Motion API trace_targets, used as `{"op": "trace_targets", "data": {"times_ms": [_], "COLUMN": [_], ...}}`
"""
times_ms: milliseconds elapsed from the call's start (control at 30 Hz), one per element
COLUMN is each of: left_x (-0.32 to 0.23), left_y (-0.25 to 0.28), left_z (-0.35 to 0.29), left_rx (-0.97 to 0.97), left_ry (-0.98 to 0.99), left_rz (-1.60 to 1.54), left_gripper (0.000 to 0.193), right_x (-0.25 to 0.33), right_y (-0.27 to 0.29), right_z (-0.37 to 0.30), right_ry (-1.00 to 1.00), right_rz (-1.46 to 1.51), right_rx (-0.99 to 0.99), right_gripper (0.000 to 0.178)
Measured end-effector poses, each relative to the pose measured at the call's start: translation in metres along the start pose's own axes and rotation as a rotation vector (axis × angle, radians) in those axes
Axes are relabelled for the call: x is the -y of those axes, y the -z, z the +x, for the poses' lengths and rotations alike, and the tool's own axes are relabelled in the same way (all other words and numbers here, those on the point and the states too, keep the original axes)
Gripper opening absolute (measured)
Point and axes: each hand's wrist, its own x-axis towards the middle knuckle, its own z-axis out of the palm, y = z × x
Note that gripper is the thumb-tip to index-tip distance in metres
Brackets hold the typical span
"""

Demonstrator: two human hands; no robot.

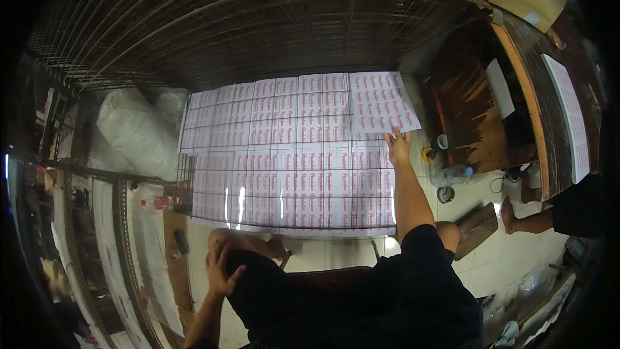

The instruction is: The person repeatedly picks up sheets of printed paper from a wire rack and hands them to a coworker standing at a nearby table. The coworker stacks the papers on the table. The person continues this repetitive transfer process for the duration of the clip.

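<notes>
Near the far right corner of the rack, my right hand point(399, 147) pinches the near edge of a white printed sheet point(382, 100) with rows of red lettering. The sheet lies slightly askew, overlapping its neighbours. More sheets of the same kind point(278, 174) lie in two rows to its left and nearer to me, with thin wires of a rack crossing them. My left hand point(223, 268) rests on my left knee, fingers spread, holding nothing.
Raised wire rack shelves point(258, 26) loom at the far side. At left are a clear plastic bundle point(139, 129) and a bottle point(155, 203). On the right stand a wooden table point(526, 90) bearing another printed sheet point(568, 116), a plastic bottle point(452, 174) and a person's foot point(509, 215).
</notes>
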Motion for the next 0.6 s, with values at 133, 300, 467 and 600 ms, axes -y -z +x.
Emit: {"op": "trace_targets", "data": {"times_ms": [133,300,467,600], "left_x": [0.019,0.020,0.024,0.023], "left_y": [-0.015,-0.012,-0.015,-0.015], "left_z": [0.007,0.016,0.018,0.020], "left_rx": [-0.050,-0.036,-0.045,-0.029], "left_ry": [0.042,0.034,0.043,0.056], "left_rz": [-0.048,-0.070,-0.096,-0.100], "left_gripper": [0.048,0.045,0.044,0.044], "right_x": [-0.009,-0.007,-0.012,-0.016], "right_y": [0.006,0.004,0.011,0.018], "right_z": [0.018,0.019,0.019,0.020], "right_ry": [0.014,0.004,0.003,-0.014], "right_rz": [-0.075,-0.107,-0.079,-0.057], "right_rx": [-0.050,-0.037,-0.072,-0.058], "right_gripper": [0.036,0.034,0.035,0.039]}}
